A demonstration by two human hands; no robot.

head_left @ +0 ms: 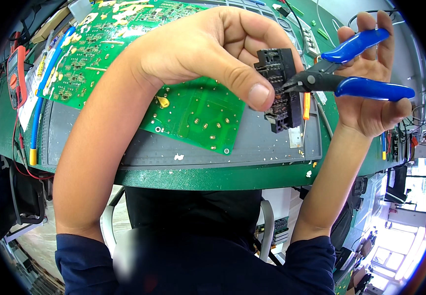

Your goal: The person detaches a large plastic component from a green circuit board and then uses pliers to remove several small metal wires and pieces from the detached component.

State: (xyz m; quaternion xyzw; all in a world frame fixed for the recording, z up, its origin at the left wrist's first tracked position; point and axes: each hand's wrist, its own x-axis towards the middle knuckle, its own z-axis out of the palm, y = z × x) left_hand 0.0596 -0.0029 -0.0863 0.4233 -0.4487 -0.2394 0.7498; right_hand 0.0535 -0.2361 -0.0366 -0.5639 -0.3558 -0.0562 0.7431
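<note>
My left hand (213,56) reaches across the bench and grips a black multi-pin connector block (286,66) between thumb and fingers, raised above the mat. Its open side, with rows of small metal contacts, faces my right. In my right hand (363,118) are blue-handled flush cutters (375,89), the handles spread between the thumb side and the fingers. The cutter tips meet the contact side of the block; whether they close on a pin is too small to tell. Below my left wrist lies a green circuit board (213,120) with solder points and one yellow component.
A larger populated green board (95,54) with cream blobs lies at the far left on a grey work mat (144,152). Beside it are a blue rod (35,123) and a red multimeter (16,76). An orange-handled screwdriver (306,105) lies behind the connector. White scraps dot the mat.
</note>
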